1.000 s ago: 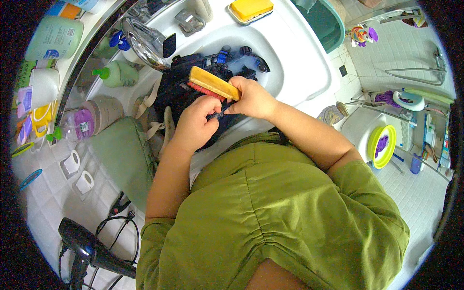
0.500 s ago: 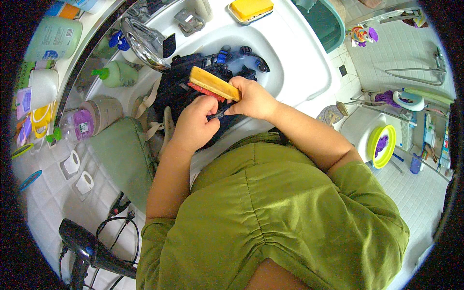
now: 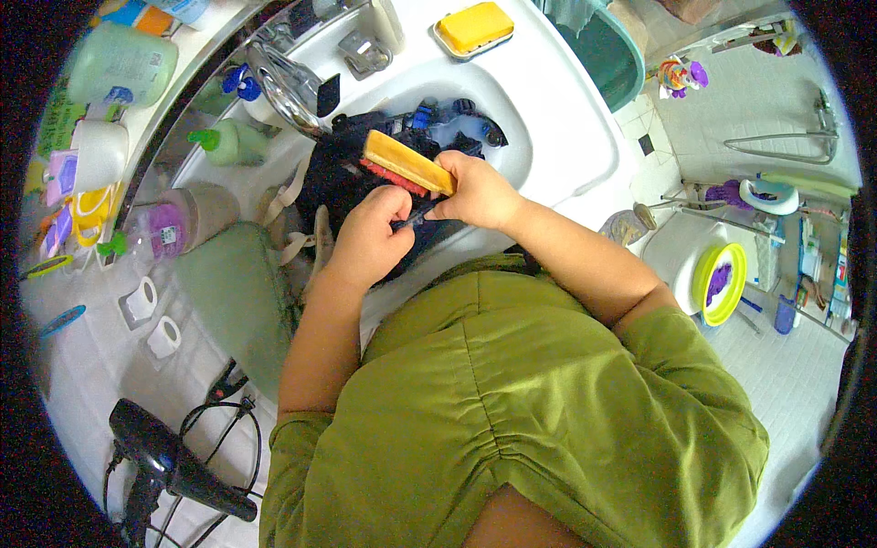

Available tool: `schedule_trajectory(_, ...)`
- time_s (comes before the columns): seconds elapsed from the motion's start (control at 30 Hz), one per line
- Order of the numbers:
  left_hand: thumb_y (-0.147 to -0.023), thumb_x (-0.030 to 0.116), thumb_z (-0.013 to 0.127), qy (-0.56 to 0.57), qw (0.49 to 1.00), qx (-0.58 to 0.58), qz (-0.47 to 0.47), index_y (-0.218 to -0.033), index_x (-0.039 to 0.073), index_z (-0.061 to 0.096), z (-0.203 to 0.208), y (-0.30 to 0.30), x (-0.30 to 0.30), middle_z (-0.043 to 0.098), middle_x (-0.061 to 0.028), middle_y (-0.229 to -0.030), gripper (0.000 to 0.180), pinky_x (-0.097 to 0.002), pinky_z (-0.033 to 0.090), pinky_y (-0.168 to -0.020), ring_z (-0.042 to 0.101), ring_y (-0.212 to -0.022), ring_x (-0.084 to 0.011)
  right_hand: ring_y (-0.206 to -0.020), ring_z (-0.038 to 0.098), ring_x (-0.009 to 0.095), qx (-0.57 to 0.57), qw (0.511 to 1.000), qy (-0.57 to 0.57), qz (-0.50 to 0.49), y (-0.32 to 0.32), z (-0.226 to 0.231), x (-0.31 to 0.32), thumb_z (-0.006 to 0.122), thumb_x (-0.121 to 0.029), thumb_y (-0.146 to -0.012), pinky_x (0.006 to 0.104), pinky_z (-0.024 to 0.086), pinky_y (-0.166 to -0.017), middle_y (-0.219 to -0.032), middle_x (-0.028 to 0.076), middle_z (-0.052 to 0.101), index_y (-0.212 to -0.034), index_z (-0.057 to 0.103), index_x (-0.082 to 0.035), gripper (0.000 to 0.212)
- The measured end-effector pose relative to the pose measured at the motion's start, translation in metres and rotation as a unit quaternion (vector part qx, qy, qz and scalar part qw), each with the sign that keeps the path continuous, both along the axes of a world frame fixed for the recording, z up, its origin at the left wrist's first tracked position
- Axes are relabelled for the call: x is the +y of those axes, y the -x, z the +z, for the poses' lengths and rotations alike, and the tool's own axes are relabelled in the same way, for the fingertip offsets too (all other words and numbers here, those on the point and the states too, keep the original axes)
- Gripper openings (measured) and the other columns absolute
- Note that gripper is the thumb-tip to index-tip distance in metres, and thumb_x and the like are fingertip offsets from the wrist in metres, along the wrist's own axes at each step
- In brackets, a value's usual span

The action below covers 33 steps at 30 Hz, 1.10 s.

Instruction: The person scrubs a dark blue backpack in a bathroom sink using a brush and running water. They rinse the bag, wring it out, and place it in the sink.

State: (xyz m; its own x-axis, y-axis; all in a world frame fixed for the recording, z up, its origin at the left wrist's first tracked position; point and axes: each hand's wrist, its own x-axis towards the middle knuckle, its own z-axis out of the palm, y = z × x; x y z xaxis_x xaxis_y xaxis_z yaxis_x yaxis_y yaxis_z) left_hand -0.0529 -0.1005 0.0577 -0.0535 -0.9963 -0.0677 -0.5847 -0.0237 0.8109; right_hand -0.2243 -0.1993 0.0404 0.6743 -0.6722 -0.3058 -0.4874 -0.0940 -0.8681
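Since the earlier frame, the view has shifted slightly; hands and brush show little relative movement. Dark cloth (image 3: 333, 187) lies bunched in the white sink (image 3: 571, 119). The left hand (image 3: 373, 228) is curled tight, apparently on a cloth fold. The red-bristled brush (image 3: 406, 163) is gripped at one end by the right hand (image 3: 480, 190). Judged risk: a slipping grip could scrape the left knuckles beside the bristles.

Brush (image 3: 409, 163) over fabric (image 3: 333, 187) in sink (image 3: 571, 119)
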Motion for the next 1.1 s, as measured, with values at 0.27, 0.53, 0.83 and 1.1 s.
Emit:
schedule_trajectory(0.27,-0.068,-0.002,0.063,-0.006,0.997,0.069,0.034,-0.087,0.003,0.054,0.023,-0.003,0.012,0.051,-0.0081,-0.078,0.022,-0.0301,0.045,-0.066,0.052,-0.071,-0.0207,-0.074,0.056,0.013,-0.076,0.997,0.005,0.001,-0.002,0.029,0.004,0.08,-0.001,-0.059,0.027,0.047,-0.069,-0.077,0.002,0.058,-0.085,0.056,-0.004,0.036)
schedule_trajectory(0.53,-0.075,0.0,0.064,0.091,0.991,0.07,0.065,-0.086,0.001,0.06,0.06,-0.013,0.014,0.053,-0.0028,-0.083,0.012,-0.0272,0.044,-0.072,0.054,-0.08,-0.0141,-0.071,0.057,0.014,-0.101,0.994,-0.006,0.029,-0.01,0.073,-0.015,0.081,-0.004,-0.057,0.0279,0.046,-0.068,-0.074,0.002,0.06,-0.08,0.056,-0.004,0.033)
schedule_trajectory(0.83,-0.079,0.006,0.062,0.053,0.981,0.148,0.115,-0.089,-0.001,0.062,0.084,-0.01,0.022,0.058,-0.0068,-0.086,0.012,-0.0295,0.045,-0.076,0.057,-0.083,-0.0166,-0.072,0.055,0.011,-0.105,0.989,-0.075,0.066,-0.012,0.114,-0.018,0.077,0.002,-0.061,0.0246,0.045,-0.068,-0.079,0.0,0.059,-0.086,0.056,-0.004,0.034)
schedule_trajectory(1.1,-0.078,0.007,0.062,0.035,0.99,0.068,0.122,-0.087,0.0,0.064,0.085,0.011,0.001,0.063,-0.0078,-0.081,0.012,-0.0291,0.047,-0.07,0.059,-0.075,-0.0159,-0.071,0.056,0.012,-0.089,0.991,-0.069,0.076,-0.003,0.097,-0.031,0.077,0.002,-0.061,0.0258,0.046,-0.066,-0.077,0.001,0.06,-0.087,0.056,-0.003,0.034)
